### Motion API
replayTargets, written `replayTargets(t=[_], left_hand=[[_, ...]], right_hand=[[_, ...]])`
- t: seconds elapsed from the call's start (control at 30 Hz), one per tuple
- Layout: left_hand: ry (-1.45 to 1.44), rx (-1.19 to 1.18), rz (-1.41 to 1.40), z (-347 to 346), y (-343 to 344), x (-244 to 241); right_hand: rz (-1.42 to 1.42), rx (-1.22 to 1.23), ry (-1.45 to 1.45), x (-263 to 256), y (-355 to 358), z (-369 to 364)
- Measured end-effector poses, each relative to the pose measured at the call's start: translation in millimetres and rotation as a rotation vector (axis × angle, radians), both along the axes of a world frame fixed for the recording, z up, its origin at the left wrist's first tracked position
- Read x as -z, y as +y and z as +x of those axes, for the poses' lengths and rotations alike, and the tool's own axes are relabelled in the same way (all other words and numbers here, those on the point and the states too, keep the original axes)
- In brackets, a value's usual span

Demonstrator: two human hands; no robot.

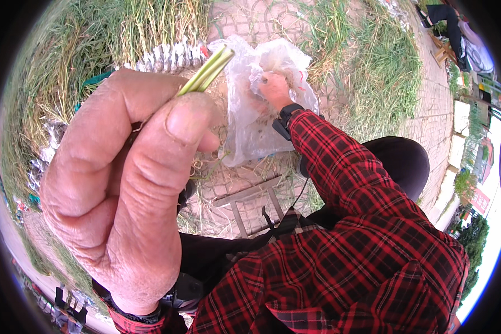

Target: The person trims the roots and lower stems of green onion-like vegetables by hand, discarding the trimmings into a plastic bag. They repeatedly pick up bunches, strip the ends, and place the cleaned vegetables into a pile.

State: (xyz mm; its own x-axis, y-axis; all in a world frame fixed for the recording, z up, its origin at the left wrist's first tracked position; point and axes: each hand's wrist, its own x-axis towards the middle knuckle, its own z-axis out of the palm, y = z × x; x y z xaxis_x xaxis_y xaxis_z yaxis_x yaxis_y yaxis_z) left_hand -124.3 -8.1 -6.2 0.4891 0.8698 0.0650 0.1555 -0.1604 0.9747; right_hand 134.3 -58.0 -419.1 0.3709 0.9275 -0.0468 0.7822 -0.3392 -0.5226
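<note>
Close to the camera, my left hand (pixel 150 167) pinches several short cut green stems (pixel 208 71) between thumb and forefinger, their ends pointing up and to the right. Farther off, my right hand (pixel 275 88) reaches to a large clear plastic bag (pixel 254 140) spread on the paving. Its fingers are at crumpled plastic near the bag's mouth; whether they grip it is hard to see. Brownish bits show inside the bag. Behind my left hand stands a row of small filled plastic bags (pixel 171 57) with twisted white tops.
Cut grass lies in heaps at the left (pixel 75 46) and right (pixel 384 62) on the brick paving (pixel 250 21). A slatted frame (pixel 250 200) lies between my legs. At the far right are a person's dark-clad leg (pixel 446 21), a small wooden stool (pixel 442 51) and pale kerb blocks (pixel 457 150).
</note>
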Motion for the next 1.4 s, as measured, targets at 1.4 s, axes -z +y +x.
replayTargets(t=[1.4], left_hand=[[-0.036, -0.131, -0.002, -11, 4, -4]], right_hand=[[-0.103, -0.176, -0.129, -45, 20, 23]])
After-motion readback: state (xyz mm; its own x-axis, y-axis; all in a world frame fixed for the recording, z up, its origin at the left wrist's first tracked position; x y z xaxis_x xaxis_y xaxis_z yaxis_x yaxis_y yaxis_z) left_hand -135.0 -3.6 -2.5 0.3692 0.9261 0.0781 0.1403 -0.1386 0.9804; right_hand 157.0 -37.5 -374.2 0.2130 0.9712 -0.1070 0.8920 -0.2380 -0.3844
